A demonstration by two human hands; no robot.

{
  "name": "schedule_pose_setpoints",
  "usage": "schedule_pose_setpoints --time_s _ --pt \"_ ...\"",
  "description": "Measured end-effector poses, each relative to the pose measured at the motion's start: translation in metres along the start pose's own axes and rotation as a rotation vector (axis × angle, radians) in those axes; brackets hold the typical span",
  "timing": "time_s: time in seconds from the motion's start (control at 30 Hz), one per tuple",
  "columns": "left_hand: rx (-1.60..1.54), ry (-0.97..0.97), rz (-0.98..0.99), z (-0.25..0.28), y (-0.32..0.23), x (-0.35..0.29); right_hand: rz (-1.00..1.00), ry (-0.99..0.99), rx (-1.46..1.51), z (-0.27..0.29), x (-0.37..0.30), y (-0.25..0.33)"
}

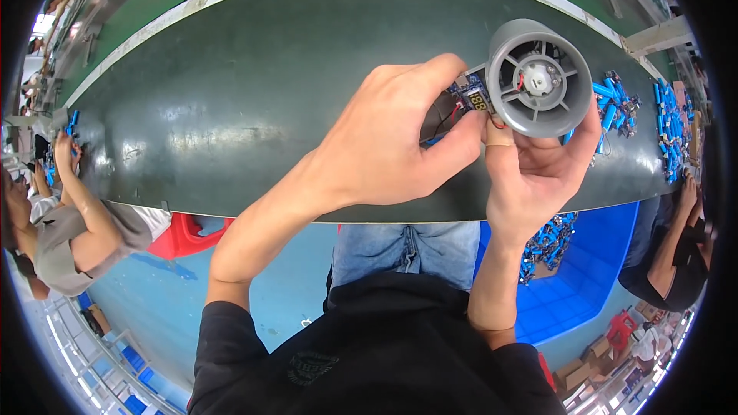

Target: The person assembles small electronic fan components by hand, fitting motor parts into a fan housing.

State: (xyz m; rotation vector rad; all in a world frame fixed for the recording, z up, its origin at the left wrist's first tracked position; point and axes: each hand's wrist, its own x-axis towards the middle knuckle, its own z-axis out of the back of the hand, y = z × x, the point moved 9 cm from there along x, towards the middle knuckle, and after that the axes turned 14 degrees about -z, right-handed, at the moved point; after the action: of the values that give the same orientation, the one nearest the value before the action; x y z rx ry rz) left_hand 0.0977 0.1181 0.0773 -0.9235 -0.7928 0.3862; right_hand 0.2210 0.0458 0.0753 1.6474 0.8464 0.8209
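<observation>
My right hand (530, 173) is wrapped round the underside of a grey cylindrical fan housing (500, 97), whose round open end shows spokes and a white hub. At the housing's left side, my left hand (400, 131) pinches a small circuit board (463, 92) between thumb and index finger. The board carries a small digit display, and thin red and black wires run near it. Part of the board is covered by my fingers. Whether it touches the housing, I cannot tell.
Blue cylindrical cells with circuit boards (615, 104) lie in a pile to the right on the dark green table (254, 92). Another pile (671, 131) sits farther right. Below the table edge, a blue bin (569, 303) holds more. Other people work at both sides; a red stool (184, 237) stands left.
</observation>
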Motion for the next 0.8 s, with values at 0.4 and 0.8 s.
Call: schedule_pose_setpoints --time_s 0.4,0.8 --pt "0.008 -0.034 -0.061 -0.0007 -0.0037 0.0013 -0.001 -0.016 -0.014 0.0026 0.0002 -0.0003" --pt "0.041 -0.047 -0.088 0.0001 -0.0052 0.0004 0.009 -0.027 -0.019 0.0011 -0.0008 0.0001"
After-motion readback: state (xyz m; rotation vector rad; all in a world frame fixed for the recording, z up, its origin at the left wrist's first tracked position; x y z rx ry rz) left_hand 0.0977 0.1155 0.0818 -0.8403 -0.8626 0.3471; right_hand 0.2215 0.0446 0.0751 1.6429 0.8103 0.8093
